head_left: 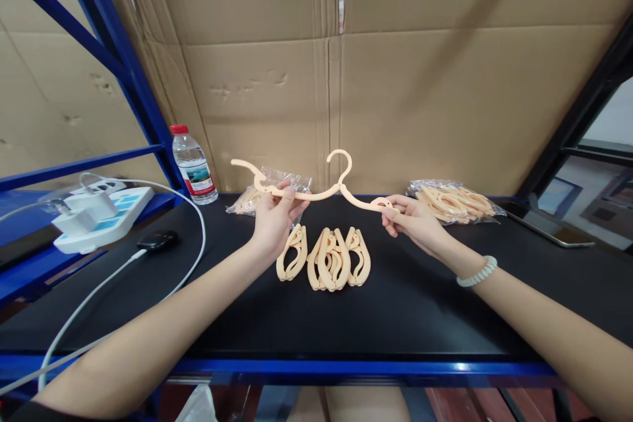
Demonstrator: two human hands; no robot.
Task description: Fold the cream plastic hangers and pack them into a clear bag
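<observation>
A cream folding hanger [320, 195] is held up above the table, partly unfolded, with its hook upright in the middle. My left hand [275, 216] pinches its left arm, whose end section curves up and away to the left. At the other side, my right hand [413, 221] grips the right arm near its joint; the outer part there is hidden by the fingers. Below the hands, several folded hangers [333, 260] of the same kind lie on the black tabletop [376, 323], some overlapping.
Bagged hangers [452, 201] lie at the back right, and another plastic bag [289, 178] sits behind my left hand. To the left stand a water bottle [194, 165], a power strip [106, 217] with plugs, and a black device [157, 240] on a white cable. A tablet [548, 224] lies far right. Cardboard [267, 92] walls the back.
</observation>
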